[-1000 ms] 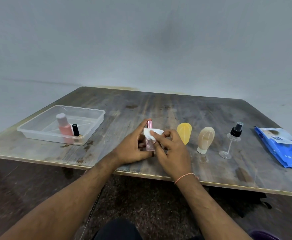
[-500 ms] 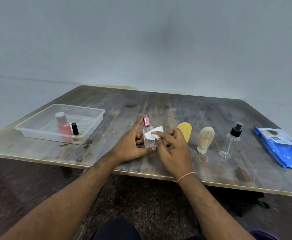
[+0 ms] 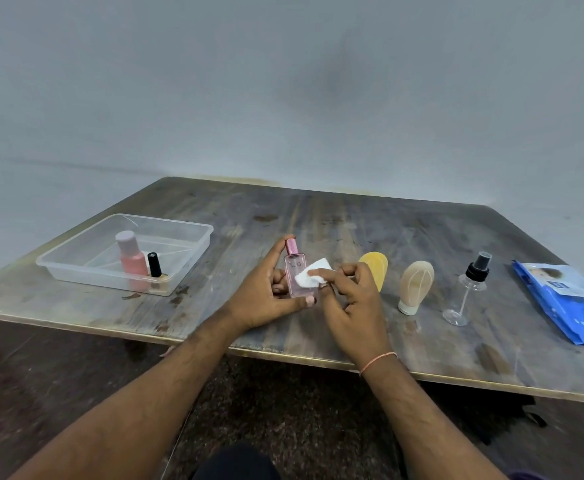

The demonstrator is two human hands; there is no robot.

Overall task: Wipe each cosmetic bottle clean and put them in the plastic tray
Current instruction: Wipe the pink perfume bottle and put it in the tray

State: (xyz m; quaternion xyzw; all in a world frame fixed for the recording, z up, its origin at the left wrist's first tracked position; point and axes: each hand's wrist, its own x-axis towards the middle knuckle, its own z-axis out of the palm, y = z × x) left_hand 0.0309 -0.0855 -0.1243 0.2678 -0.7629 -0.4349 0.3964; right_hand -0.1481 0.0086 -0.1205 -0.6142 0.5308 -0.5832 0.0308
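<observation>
My left hand grips a small pink glass bottle upright over the table's front middle, thumb under its base and a finger on its pink cap. My right hand pinches a white wipe and presses it against the bottle's front face. The clear plastic tray at the left holds a pink bottle and a small black-capped bottle. A yellow bottle, a beige bottle and a clear spray bottle stand in a row to the right.
A blue wipes pack lies at the far right of the wooden table. The table's front edge runs just below my wrists, with dark floor beneath. A grey wall stands behind.
The pink bottle has turned in my left hand so its flat front faces me. My right hand has slid the wipe down from near the cap onto the bottle's body.
</observation>
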